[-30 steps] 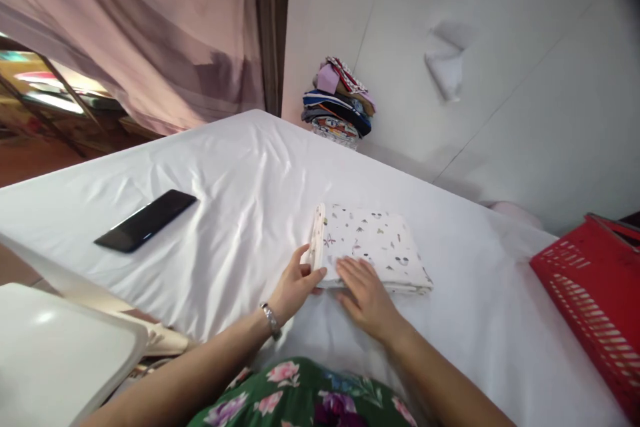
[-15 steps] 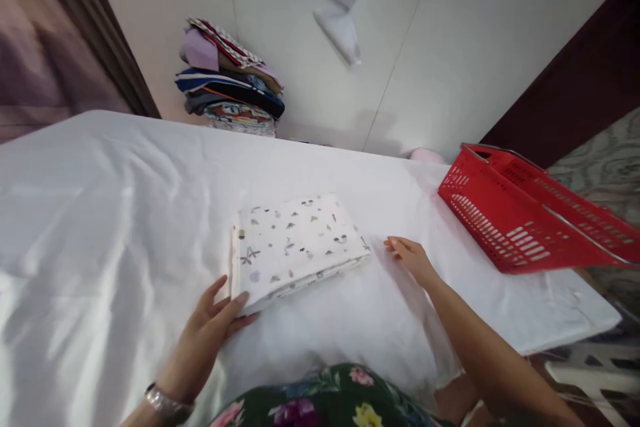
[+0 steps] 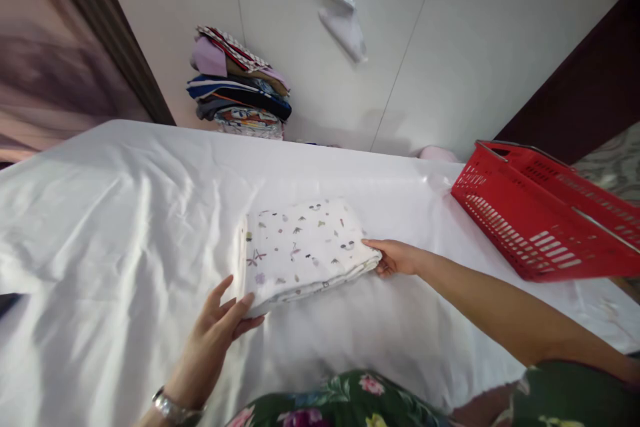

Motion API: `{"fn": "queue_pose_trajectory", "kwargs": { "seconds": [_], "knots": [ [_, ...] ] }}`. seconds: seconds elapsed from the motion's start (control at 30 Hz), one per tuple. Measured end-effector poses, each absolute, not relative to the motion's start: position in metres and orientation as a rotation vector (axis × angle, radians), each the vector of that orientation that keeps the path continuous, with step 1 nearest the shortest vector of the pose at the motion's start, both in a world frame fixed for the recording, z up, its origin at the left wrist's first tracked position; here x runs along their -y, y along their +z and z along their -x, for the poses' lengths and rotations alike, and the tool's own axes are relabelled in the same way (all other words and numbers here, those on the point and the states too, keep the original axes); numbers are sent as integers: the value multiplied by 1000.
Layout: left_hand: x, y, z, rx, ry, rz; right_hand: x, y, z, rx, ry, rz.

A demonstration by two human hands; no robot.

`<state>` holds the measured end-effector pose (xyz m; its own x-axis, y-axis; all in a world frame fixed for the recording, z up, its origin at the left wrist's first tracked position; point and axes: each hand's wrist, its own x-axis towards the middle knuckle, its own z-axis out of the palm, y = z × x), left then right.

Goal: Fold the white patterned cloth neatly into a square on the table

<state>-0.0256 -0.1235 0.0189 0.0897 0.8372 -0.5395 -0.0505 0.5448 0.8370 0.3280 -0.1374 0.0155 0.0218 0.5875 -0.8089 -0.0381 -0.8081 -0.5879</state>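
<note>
A folded white cloth (image 3: 305,247) with small printed figures lies in front of me on the white-covered table (image 3: 165,213). My left hand (image 3: 220,320) grips its near left corner, the thumb on top and the fingers underneath. At the cloth's right near corner, my right hand (image 3: 393,257) pinches the folded layers, thumb above and the other fingers curled below. The cloth's underside is hidden.
A red plastic basket (image 3: 530,227) with metal handles stands on the right side of the table. Behind the far edge, a stack of folded clothes (image 3: 243,90) rises by the white wall. A curtain (image 3: 65,47) hangs at the left.
My right hand has moved left to the cloth and closed on its right corner. My left hand keeps its hold on the left corner. The view has shifted slightly.
</note>
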Motion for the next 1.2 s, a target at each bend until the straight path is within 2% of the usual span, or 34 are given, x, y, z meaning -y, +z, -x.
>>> {"fn": "queue_pose_trajectory", "kwargs": {
  "seconds": [0.3,0.57,0.77,0.93,1.07,1.13,1.2],
  "knots": [
    [122,3,37,-1279,730,-739,161,21,-309,588,1867,1446],
    [90,86,38,-1127,903,-986,153,90,-306,789,1280,1488],
    [83,110,43,-1054,756,-817,171,116,-302,900,1241,1445],
    [18,140,22,-948,856,-976,122,136,-313,912,1193,1397],
    [-35,180,4,-865,941,-1198,82,167,-323,1034,977,1328],
    [-49,183,0,-862,956,-1253,73,168,-326,1098,887,1312],
    [-56,165,-3,-880,948,-1207,68,151,-328,1106,892,1331]
  ]
}}
